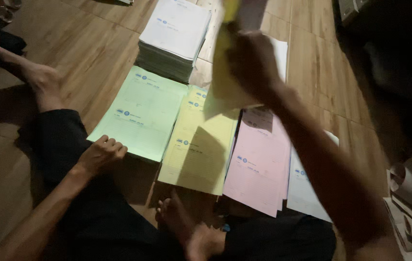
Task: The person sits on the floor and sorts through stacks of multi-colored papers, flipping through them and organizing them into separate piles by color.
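My right hand (254,65) is raised over the floor and grips a yellow sheet of paper (223,82), which is blurred and hangs above the stacks. My left hand (100,153) rests loosely curled on my dark trouser leg, at the near corner of the green stack of printed forms (141,111). Beside the green stack lie a yellow stack (198,145), a pink stack (259,164) and a white stack (305,191), side by side on the wooden floor.
A tall pile of white forms (173,36) stands beyond the green stack. My bare foot (179,220) lies below the yellow stack, another foot (42,82) at the left. Rolled and loose papers (411,186) sit at the right edge.
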